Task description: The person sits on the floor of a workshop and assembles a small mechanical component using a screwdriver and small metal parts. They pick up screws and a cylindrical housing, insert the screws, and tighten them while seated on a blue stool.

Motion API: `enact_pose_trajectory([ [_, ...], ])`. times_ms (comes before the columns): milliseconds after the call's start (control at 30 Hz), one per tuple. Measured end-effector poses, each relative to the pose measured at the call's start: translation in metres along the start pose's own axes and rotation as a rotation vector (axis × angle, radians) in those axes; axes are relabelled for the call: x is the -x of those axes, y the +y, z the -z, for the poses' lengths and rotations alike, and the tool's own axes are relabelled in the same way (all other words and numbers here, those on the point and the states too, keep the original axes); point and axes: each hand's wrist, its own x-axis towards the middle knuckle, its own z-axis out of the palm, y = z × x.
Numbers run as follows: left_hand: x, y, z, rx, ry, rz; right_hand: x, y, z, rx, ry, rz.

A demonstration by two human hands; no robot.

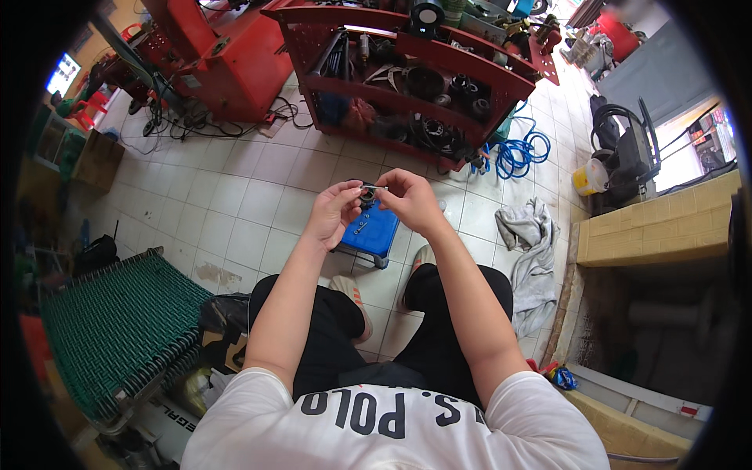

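Both hands are raised over a small blue stool (374, 233), fingertips almost meeting. A slim silvery metal piece (376, 187), like a bolt or pin, spans the gap between them. My right hand (411, 205) pinches one end of it. My left hand (330, 213) has thumb and fingertips closed at its other end. Just below the fingers is a dark round mechanical part (366, 199), partly hidden; whether it rests on the stool or is held, I cannot tell. Several small screws (361, 227) lie on the stool top.
Ahead stands a red tool cart (407, 125) full of parts, beside a red machine (227, 70) with cables. A blue hose (517, 149) and grey cloth (529, 243) lie on the floor to the right. At left is a green woven seat (117, 329).
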Motion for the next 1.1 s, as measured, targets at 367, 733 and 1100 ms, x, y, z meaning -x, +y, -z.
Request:
enact_pose_trajectory([
  [367,-0.01,-0.002,0.0,-0.106,-0.036,0.026,-0.001,0.007,0.011,0.185,-0.012,0.064],
  [733,-0.015,-0.009,0.003,-0.127,-0.011,0.018,0.002,0.009,0.007,0.221,0.039,0.077],
  [1100,-0.013,-0.008,0.003,-0.207,-0.017,-0.077,0.001,-0.002,0.004,0.074,-0.089,-0.16],
])
